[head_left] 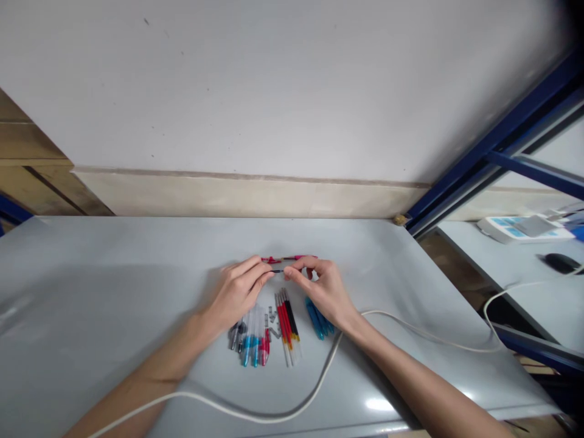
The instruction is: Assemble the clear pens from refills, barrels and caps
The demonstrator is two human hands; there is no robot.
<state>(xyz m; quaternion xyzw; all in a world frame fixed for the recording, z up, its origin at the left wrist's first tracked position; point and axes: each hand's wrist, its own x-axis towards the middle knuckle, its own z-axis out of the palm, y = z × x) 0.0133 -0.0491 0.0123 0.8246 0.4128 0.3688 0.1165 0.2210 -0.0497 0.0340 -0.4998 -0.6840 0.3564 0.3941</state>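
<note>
A thin dark pen refill (pixel 277 271) spans the short gap between my two hands above the table. My left hand (pixel 235 289) pinches one end, its fingers closed. At the other end, the thumb and fingertips of my right hand (pixel 325 289) close on the tip; any small part there is hidden. Just behind the fingers lie a pink pen part (pixel 271 260) and a second pink piece (pixel 301 257). Nearer me are clear pen barrels (pixel 250 322) with coloured ends, small grey clips (pixel 272 315), red and black refills (pixel 286 316) and blue pen parts (pixel 319 319).
A white cable (pixel 255 418) loops across the grey table (pixel 114 292) in front of the pen parts and passes by my right forearm. A blue metal frame (pixel 456 173) stands at the right, with a power strip (pixel 520 229) and a black mouse (pixel 562 263) beyond.
</note>
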